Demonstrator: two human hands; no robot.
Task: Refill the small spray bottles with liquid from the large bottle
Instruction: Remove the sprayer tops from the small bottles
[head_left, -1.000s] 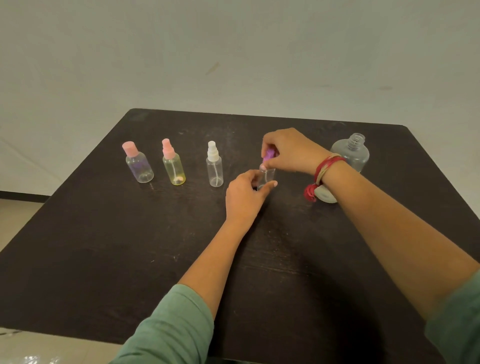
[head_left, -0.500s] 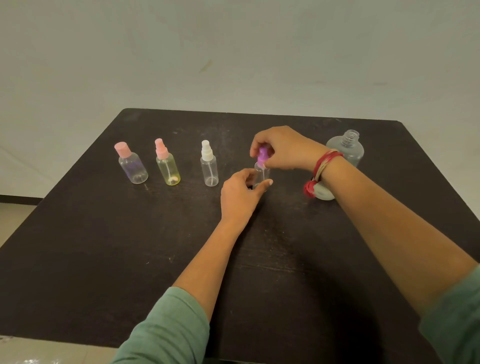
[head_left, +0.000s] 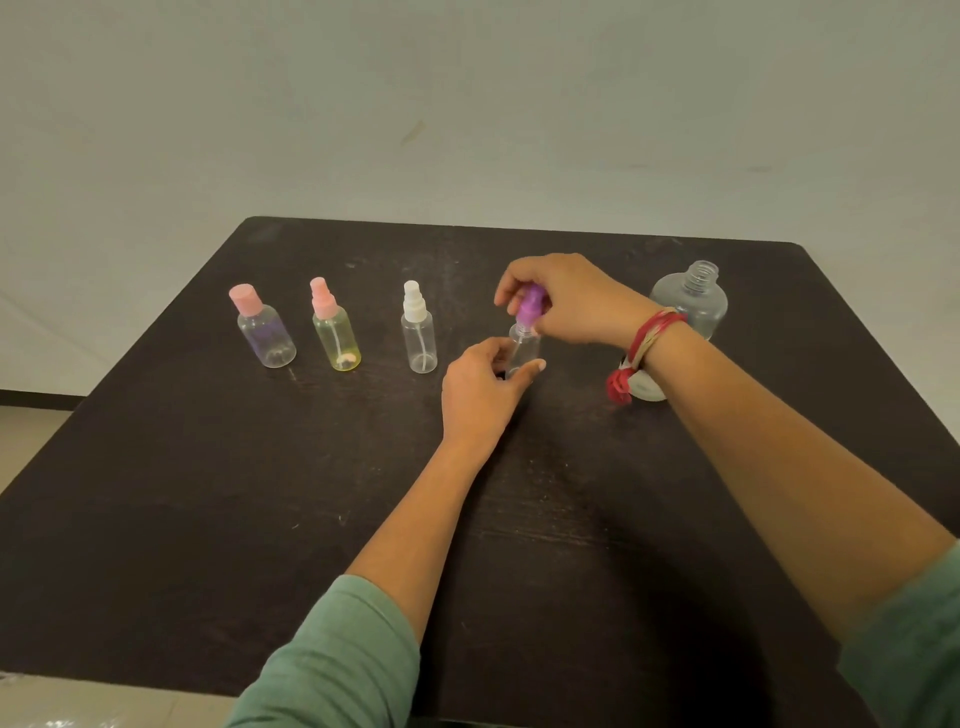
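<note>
A small clear spray bottle (head_left: 523, 349) stands on the dark table (head_left: 260, 493), and my left hand (head_left: 480, 392) grips its body. My right hand (head_left: 566, 299) pinches its purple spray cap (head_left: 531, 305), which sits slightly raised above the bottle's neck. The large clear bottle (head_left: 693, 301) stands uncapped behind my right wrist. Left of the hands stand three more small bottles in a row: one with a white sprayer (head_left: 418, 330), a yellowish one with a pink sprayer (head_left: 335, 330) and a purplish one with a pink cap (head_left: 264, 330).
A white cap-like object (head_left: 647, 388) lies on the table under my right wrist, partly hidden by red wrist threads. A plain wall rises behind the table. The table's left edge drops to a pale floor (head_left: 31, 431).
The purple cap has risen a little off the bottle's neck under my right hand. My left hand keeps its grip on the bottle. The view shifted slightly.
</note>
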